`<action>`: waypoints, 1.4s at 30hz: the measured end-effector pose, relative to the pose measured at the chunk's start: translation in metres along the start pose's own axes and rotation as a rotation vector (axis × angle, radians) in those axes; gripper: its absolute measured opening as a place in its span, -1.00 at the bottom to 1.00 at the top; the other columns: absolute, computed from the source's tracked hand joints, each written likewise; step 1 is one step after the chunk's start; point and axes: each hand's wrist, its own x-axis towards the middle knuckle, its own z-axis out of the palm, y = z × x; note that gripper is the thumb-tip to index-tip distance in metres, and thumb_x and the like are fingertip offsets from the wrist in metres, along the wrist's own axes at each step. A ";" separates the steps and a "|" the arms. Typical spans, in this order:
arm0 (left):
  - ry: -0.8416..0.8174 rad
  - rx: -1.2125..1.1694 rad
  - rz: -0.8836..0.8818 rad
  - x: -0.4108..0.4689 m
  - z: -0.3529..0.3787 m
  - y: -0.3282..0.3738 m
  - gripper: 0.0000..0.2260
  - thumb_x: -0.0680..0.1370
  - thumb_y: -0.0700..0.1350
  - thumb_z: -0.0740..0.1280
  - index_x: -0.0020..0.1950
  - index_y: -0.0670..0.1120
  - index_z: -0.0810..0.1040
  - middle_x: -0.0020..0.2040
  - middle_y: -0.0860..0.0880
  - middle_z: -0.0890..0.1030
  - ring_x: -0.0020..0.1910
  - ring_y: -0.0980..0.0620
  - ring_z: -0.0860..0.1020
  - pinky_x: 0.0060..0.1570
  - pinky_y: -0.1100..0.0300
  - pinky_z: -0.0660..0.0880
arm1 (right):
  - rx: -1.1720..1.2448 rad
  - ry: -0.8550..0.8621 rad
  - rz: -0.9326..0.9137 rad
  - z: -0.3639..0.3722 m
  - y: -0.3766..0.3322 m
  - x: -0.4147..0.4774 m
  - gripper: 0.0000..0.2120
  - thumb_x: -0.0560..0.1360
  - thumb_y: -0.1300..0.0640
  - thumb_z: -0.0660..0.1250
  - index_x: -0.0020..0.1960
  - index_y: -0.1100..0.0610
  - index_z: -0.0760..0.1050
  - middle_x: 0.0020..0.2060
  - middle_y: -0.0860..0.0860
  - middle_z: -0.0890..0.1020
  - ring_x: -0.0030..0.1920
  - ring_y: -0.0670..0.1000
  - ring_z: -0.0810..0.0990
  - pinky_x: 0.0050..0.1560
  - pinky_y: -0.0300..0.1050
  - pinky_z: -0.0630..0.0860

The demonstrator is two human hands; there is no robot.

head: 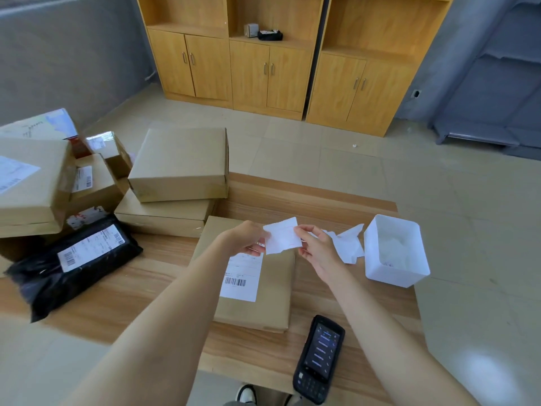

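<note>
A small white paper sheet [282,237] hangs in the air between both hands above a flat brown cardboard parcel [272,300]. My left hand [244,238] pinches the sheet's left edge and my right hand [317,249] pinches its right edge. The parcel lies on the wooden table [140,291] and carries a white shipping label [241,278] with a barcode; the label's top end is hidden behind my left hand.
A white plastic bin [395,252] holding white paper scraps stands at the right, with loose paper scraps [349,244] beside it. A black handheld scanner [319,358] lies near the front edge. Stacked cardboard boxes [178,165] and a black bagged parcel [73,265] fill the left. Wooden cabinets [269,71] stand behind.
</note>
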 end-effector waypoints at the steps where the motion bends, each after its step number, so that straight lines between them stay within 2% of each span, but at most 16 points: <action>1: -0.021 -0.019 0.005 0.000 -0.003 -0.007 -0.86 0.60 -0.20 0.24 0.09 -0.23 0.52 -0.11 -0.06 0.59 -0.22 0.04 0.58 -0.11 0.21 0.53 | 0.008 0.017 0.016 0.002 0.006 -0.001 -0.92 0.52 0.19 0.38 -0.14 0.07 0.52 -0.17 0.01 0.58 -0.19 -0.05 0.48 -0.19 -0.27 0.43; 5: -0.029 0.029 0.011 0.000 -0.009 -0.029 -0.76 0.59 -0.15 0.28 0.19 -0.26 0.52 0.00 -0.09 0.60 -0.19 0.08 0.59 -0.14 0.25 0.52 | -0.069 0.105 0.035 0.009 0.032 -0.005 -0.94 0.48 0.18 0.43 -0.14 0.08 0.56 -0.25 -0.01 0.58 -0.28 -0.07 0.47 -0.20 -0.25 0.44; 7: -0.034 0.060 0.015 -0.002 -0.010 -0.035 -0.87 0.59 -0.16 0.28 0.06 -0.19 0.54 -0.05 -0.06 0.59 -0.17 0.08 0.59 -0.14 0.25 0.51 | -0.092 0.155 0.011 0.011 0.041 -0.008 -0.94 0.48 0.21 0.43 -0.14 0.12 0.56 -0.32 -0.03 0.56 -0.34 -0.10 0.46 -0.24 -0.28 0.43; 9: -0.020 0.118 0.026 0.000 -0.009 -0.041 -0.94 0.58 -0.16 0.30 -0.04 -0.14 0.47 -0.13 -0.02 0.56 -0.15 0.06 0.59 -0.14 0.25 0.50 | -0.112 0.207 -0.014 0.013 0.049 -0.012 -0.94 0.48 0.22 0.43 -0.09 0.17 0.55 -0.35 -0.05 0.55 -0.36 -0.13 0.46 -0.28 -0.35 0.40; 13: -0.021 0.230 0.030 0.004 0.002 -0.054 -0.85 0.55 -0.14 0.35 0.06 -0.13 0.43 -0.13 -0.02 0.56 -0.19 0.04 0.59 -0.12 0.19 0.48 | -0.180 0.283 -0.049 0.012 0.067 -0.021 -0.87 0.44 0.25 0.45 -0.05 0.23 0.54 -0.30 -0.03 0.57 -0.32 -0.16 0.51 -0.38 -0.50 0.39; 17: -0.046 0.337 0.041 0.007 0.008 -0.065 -0.87 0.52 -0.15 0.38 -0.04 -0.13 0.45 -0.21 0.03 0.59 -0.33 0.11 0.56 -0.26 0.24 0.44 | -0.269 0.301 -0.051 0.009 0.085 -0.027 -0.87 0.42 0.25 0.47 -0.10 0.20 0.53 -0.27 -0.02 0.60 -0.27 -0.12 0.56 -0.26 -0.34 0.44; 22: -0.062 0.432 0.057 0.009 0.012 -0.074 -0.87 0.50 -0.17 0.38 -0.19 -0.14 0.46 -0.31 0.06 0.59 -0.41 0.10 0.51 -0.37 0.26 0.35 | -0.333 0.321 -0.028 0.008 0.101 -0.032 -0.87 0.41 0.21 0.48 -0.11 0.16 0.54 -0.23 -0.02 0.61 -0.21 -0.08 0.57 -0.20 -0.29 0.46; 29: -0.062 0.515 0.058 0.015 0.019 -0.081 -0.76 0.49 -0.18 0.38 -0.35 -0.11 0.42 -0.24 -0.03 0.61 -0.43 0.12 0.51 -0.34 0.25 0.36 | -0.394 0.347 -0.011 0.005 0.111 -0.032 -0.88 0.40 0.19 0.48 -0.15 0.11 0.53 -0.25 -0.02 0.61 -0.20 -0.04 0.59 -0.10 -0.13 0.52; 32: -0.064 0.528 0.050 0.015 0.021 -0.084 -0.76 0.50 -0.17 0.39 -0.34 -0.11 0.42 -0.32 0.04 0.55 -0.42 0.13 0.51 -0.35 0.27 0.36 | -0.414 0.348 0.000 0.004 0.114 -0.032 -0.87 0.40 0.20 0.48 -0.13 0.13 0.54 -0.26 -0.02 0.61 -0.20 -0.03 0.59 -0.04 -0.07 0.54; 34: -0.061 0.537 0.041 0.015 0.022 -0.084 -0.77 0.49 -0.17 0.40 -0.32 -0.10 0.42 -0.34 0.03 0.53 -0.43 0.13 0.51 -0.35 0.27 0.36 | -0.424 0.349 -0.004 0.004 0.114 -0.033 -0.87 0.40 0.20 0.48 -0.10 0.15 0.55 -0.26 -0.02 0.61 -0.21 -0.05 0.58 -0.04 -0.06 0.55; 37: -0.065 0.558 0.026 0.015 0.022 -0.083 -0.77 0.48 -0.15 0.41 -0.29 -0.10 0.40 -0.25 -0.10 0.56 -0.41 0.07 0.51 -0.31 0.22 0.35 | -0.458 0.337 -0.025 0.006 0.112 -0.033 -0.86 0.41 0.22 0.47 -0.08 0.18 0.55 -0.29 -0.04 0.59 -0.27 -0.10 0.55 -0.07 -0.08 0.54; 40: -0.064 0.567 0.009 0.015 0.021 -0.081 -0.77 0.47 -0.14 0.42 -0.29 -0.11 0.40 -0.21 -0.15 0.58 -0.32 -0.05 0.51 -0.25 0.19 0.36 | -0.499 0.323 -0.050 0.007 0.111 -0.034 -0.86 0.42 0.20 0.46 -0.06 0.19 0.55 -0.31 -0.06 0.57 -0.31 -0.15 0.52 -0.16 -0.18 0.49; 42: -0.066 0.586 -0.001 0.014 0.022 -0.080 -0.77 0.47 -0.14 0.41 -0.30 -0.11 0.39 -0.25 -0.13 0.56 -0.28 -0.08 0.49 -0.26 0.19 0.35 | -0.534 0.321 -0.062 0.007 0.110 -0.034 -0.87 0.42 0.20 0.45 -0.06 0.18 0.55 -0.32 -0.07 0.56 -0.31 -0.16 0.50 -0.23 -0.24 0.45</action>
